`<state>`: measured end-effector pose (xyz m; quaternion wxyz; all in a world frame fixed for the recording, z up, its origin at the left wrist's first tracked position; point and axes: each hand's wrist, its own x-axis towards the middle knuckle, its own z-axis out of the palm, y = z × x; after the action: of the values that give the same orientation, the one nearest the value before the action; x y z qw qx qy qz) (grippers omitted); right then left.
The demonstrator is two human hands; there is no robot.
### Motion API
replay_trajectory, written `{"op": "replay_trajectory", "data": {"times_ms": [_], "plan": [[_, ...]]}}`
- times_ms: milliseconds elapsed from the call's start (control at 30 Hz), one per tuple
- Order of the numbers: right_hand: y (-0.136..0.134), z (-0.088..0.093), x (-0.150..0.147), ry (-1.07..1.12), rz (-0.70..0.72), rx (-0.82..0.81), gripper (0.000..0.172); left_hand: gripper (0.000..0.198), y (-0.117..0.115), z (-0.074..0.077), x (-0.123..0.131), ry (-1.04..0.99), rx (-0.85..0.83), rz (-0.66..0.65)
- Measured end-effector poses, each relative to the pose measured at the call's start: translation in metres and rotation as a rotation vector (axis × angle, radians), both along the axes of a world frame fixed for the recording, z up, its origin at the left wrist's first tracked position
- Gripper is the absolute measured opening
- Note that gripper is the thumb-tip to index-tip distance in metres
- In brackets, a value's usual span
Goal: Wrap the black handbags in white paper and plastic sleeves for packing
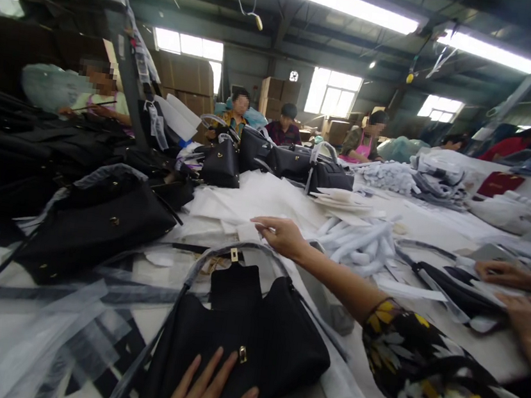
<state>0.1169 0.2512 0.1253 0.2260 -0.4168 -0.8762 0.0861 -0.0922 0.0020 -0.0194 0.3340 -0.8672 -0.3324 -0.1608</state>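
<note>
Your left hand (213,389) lies spread, palm down, on the near part of a black bag (248,336), thumb out to the right, while your right hand (283,235) hangs well beyond it over white sheets (270,194), fingers bent toward the left; whether they pinch a sheet, the head view cannot tell. Directly before you on the table, the bag rests front face up, its long axis running across you, right end slightly farther off. Your left hand touches it; your right is past its far edge, nearer the sheets. Between your two hands rise the flap (237,289), folded open away from you, and the wrapped handle (259,247), arching just beside your right wrist; a gold clasp (242,354) sits next to your left fingertips. White rolls (361,243) are heaped beyond your right forearm. To the left, a second bag (102,224) lies near clear plastic strips (60,329), with more bags (280,159) standing behind the sheets. At far right, a co-worker's hands (508,274) are at another bag (452,288), well apart from yours.
</note>
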Motion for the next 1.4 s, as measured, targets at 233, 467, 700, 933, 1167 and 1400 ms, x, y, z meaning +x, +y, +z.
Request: {"op": "replay_trajectory", "data": {"times_ms": [233,467,700,933,1167,1400], "plan": [[-0.149,-0.019,0.017,-0.268,0.506,0.057,0.04,0.059,-0.018,0.025,0.014,-0.235,-0.285,0.084],[-0.196,-0.051,0.029,-0.388,0.423,-0.217,0.06,0.071,-0.036,0.029,0.015,-0.257,-0.407,0.192],[-0.203,-0.059,0.031,-0.407,0.363,-0.233,0.06,0.068,-0.032,0.029,0.015,-0.177,-0.463,0.174],[-0.202,-0.067,0.035,-0.357,0.349,-0.222,0.053,0.05,-0.052,0.04,0.011,-0.141,-0.388,0.118],[-0.206,-0.072,0.033,-0.324,0.331,-0.219,0.052,0.03,-0.029,0.099,0.03,-0.287,-0.457,0.031],[-0.198,-0.059,0.041,-0.189,0.332,-0.397,0.058,0.047,0.013,0.057,0.014,-0.302,-0.598,0.148]]}}
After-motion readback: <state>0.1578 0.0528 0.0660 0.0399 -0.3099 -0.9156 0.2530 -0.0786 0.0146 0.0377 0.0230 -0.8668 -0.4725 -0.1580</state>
